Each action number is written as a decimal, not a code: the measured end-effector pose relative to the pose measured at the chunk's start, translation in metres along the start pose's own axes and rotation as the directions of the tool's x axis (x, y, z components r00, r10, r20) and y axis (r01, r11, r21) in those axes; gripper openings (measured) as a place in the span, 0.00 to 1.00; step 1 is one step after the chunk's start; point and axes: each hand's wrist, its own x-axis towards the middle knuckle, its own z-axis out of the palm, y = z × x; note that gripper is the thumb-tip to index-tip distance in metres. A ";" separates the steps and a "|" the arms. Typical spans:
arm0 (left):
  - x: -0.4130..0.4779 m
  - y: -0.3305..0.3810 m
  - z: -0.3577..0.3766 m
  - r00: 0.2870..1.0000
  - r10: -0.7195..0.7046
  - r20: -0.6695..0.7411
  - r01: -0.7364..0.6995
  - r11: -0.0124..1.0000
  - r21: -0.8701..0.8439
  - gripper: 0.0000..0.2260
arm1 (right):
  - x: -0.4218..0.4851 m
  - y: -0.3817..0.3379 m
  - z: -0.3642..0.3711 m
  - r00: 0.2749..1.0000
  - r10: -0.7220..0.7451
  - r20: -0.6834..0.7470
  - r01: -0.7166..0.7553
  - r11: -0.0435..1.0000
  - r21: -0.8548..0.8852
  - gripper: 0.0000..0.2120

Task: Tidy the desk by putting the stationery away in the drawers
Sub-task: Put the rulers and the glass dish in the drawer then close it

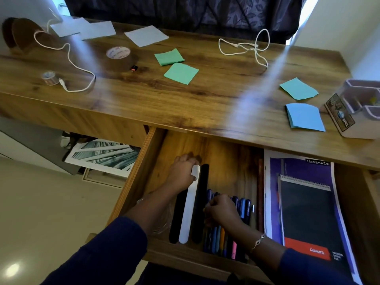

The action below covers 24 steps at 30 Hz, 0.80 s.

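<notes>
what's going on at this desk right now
A person is arranging stationery in the open drawer. The left hand grips the top of a white ruler lying between two black rulers, and the right hand curls over a row of pens. Sticky notes, tape and cables are still out on the desk.

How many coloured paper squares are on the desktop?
4: a green square mid-desk, a second green square in front of it, a teal square at the right, a blue square in front of that.

Dark navy long sleeves (107,254) cover both arms; a silver chain bracelet (258,241) circles the right wrist.
</notes>
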 end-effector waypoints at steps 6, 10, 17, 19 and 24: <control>0.001 -0.020 0.007 0.980 0.114 0.166 -0.140 0.978 0.154 0.39 | 0.004 0.006 0.001 0.999 0.015 0.034 -0.010 0.991 -0.134 0.08; 0.002 -0.020 0.011 0.968 0.121 0.218 -0.160 0.973 0.168 0.41 | 0.006 0.005 0.002 0.999 -0.038 0.037 0.048 0.952 -0.302 0.08; 0.002 -0.009 0.009 0.954 0.140 0.266 -0.221 0.927 0.304 0.40 | 0.006 0.002 0.006 0.986 -0.145 0.083 0.167 0.869 -0.465 0.08; 0.002 -0.009 0.009 0.950 0.152 0.272 -0.238 0.917 0.319 0.38 | 0.005 0.001 0.007 0.986 -0.126 0.106 0.160 0.887 -0.432 0.08; 0.001 -0.010 0.009 0.958 0.159 0.238 -0.221 0.940 0.261 0.38 | -0.003 0.007 -0.004 0.974 -0.186 0.131 0.223 0.891 -0.396 0.07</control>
